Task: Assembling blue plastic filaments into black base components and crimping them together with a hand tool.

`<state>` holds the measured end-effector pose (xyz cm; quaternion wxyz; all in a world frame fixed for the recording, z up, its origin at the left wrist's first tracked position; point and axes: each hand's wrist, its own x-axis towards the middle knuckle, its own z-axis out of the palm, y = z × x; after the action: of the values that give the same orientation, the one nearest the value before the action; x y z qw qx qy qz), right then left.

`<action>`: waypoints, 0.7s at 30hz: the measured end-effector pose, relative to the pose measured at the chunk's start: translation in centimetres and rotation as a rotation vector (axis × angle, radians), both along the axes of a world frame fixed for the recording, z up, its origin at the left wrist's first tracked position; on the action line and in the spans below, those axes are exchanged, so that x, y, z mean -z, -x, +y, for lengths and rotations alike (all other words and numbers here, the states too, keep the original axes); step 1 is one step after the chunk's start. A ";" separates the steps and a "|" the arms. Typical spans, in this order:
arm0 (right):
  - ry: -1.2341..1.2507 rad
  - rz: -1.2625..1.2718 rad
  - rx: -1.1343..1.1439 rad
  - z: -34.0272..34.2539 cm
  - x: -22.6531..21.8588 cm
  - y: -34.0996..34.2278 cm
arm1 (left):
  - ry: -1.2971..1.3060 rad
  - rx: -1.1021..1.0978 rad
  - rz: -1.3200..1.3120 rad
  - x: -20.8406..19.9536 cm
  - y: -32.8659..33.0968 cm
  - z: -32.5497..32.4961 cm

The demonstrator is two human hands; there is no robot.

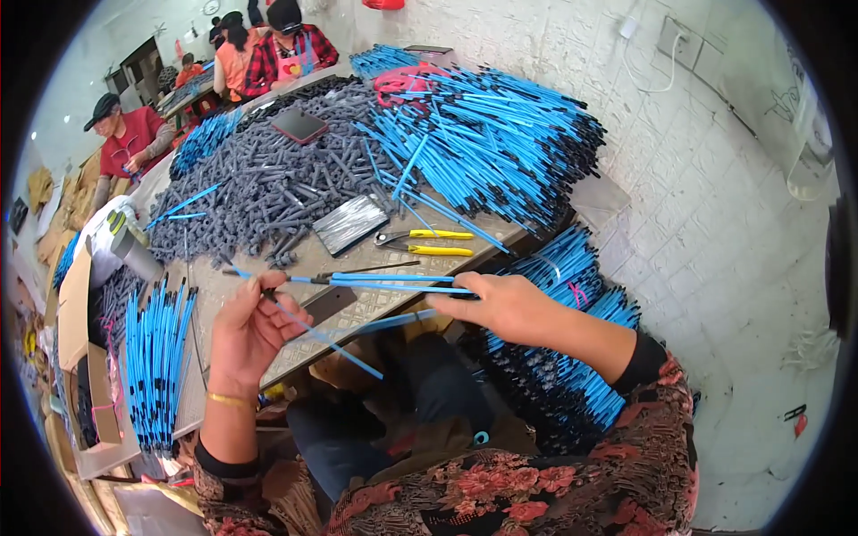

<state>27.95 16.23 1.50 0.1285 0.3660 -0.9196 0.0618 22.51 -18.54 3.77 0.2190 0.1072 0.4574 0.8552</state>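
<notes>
Seated at a beige patterned surface (pixel 207 295), holding thin blue rods (pixel 389 282) roughly level above the near edge, stretched between both hands. Pinching near the rods' left ends with the left hand (pixel 247 329), thumb against fingertips, palm turned partly up, other fingers loosely curled; apparently gripping by a black fitting, though hard to tell at this blur. Grasping the right ends with the right hand (pixel 505 306), back of the hand upward. Also with a slanting blue rod (pixel 332 340) running from the left hand down over the near edge, toward the lap.

Just beyond the held rods, on the surface: pliers (pixel 442 234) with yellow handles, beside a shiny wrapped block (pixel 351 225). Farther back, a broad heap of grey parts (pixel 255 192), topped by a dark flat case (pixel 300 126). To the right of that heap, a large pile of black-tipped blue rods (pixel 492 143), near a pinkish-red cloth (pixel 404 84). At left, an upright-looking bundle of blue rods (pixel 154 362) next to a cardboard box (pixel 76 308). Below the surface at right, more bundled rods (pixel 572 259). Across the room, a co-worker in red (pixel 136 138).
</notes>
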 end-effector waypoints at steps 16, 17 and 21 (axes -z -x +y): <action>-0.135 0.511 0.708 20.2 -6.4 24.3 | -0.340 -0.374 0.183 -2.5 -9.2 -1.2; -0.165 0.470 0.691 20.5 -6.4 25.0 | -0.337 -0.393 0.191 -2.7 -9.4 -1.6; 0.052 0.414 0.593 16.1 -7.5 25.7 | -0.252 -0.311 0.231 -2.3 -9.7 -2.5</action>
<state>2.22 32.32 8.96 0.3335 0.0847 -0.9385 -0.0302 32.26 -20.99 6.07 0.0156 0.1588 0.3802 0.9110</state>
